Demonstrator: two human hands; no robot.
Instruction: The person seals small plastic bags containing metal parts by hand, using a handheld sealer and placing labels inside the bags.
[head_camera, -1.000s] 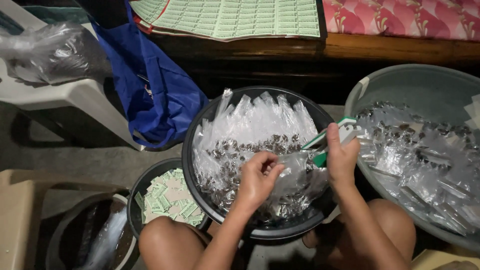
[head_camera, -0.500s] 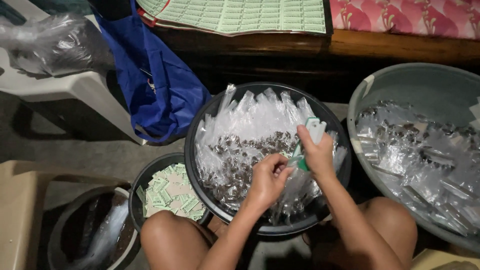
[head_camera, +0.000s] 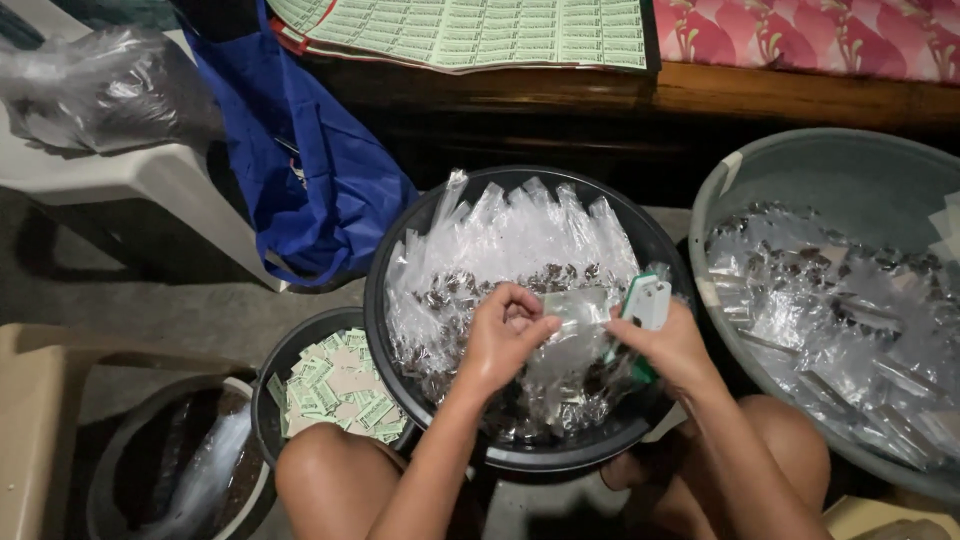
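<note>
While both hands meet at frame centre:
Left hand (head_camera: 505, 335): pinches clear packet (head_camera: 575, 305) over black basin (head_camera: 400, 250).
Right hand (head_camera: 670, 345): grips green-white stapler (head_camera: 645, 300) beside packet.

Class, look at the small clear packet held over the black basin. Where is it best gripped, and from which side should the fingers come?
Grip the small clear packet at its flat, empty top strip, away from the dark filling, probably coming from the left. The left hand already pinches that end, while the right hand holds a green and white stapler at the other end, over the black basin. The thin film folds flat there, so a fingertip pinch should hold.
</note>
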